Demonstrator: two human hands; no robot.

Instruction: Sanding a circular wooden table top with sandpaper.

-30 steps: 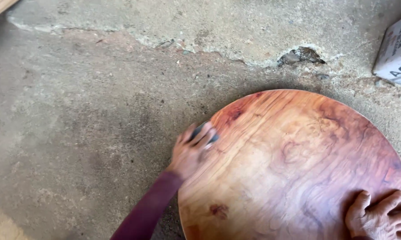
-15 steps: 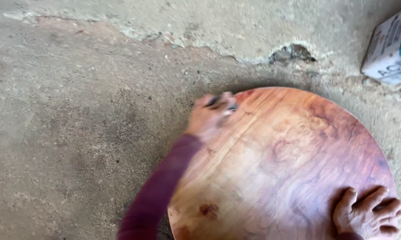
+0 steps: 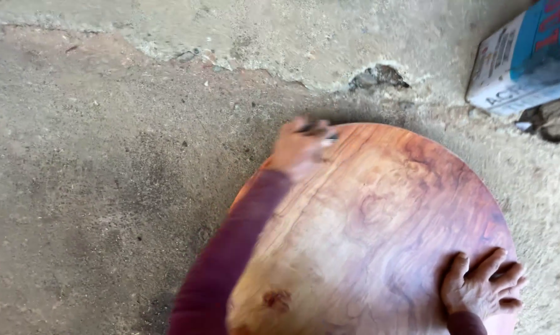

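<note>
Two hands on a round wooden slab that lies on a concrete floor.

Nearest to us, at the lower right of the frame, our right hand (image 3: 482, 288) lies flat on the round wooden slab (image 3: 379, 242), fingers (image 3: 488, 263) spread and released, holding nothing, close to the slab's right rim. The slab fills the lower middle and right of the frame, reddish with a paler grain through its middle and a dark knot low on its left. Our left arm in a dark red sleeve (image 3: 230, 254) crosses its left side up to our left hand (image 3: 302, 149) at the slab's upper left rim; the hand is blurred, its fingers seem curled over something small and dark (image 3: 317, 130), and we cannot tell what. Beyond lies the rough concrete floor (image 3: 94, 155), and a blue-and-white carton (image 3: 525, 59) sits at the upper right.
</note>
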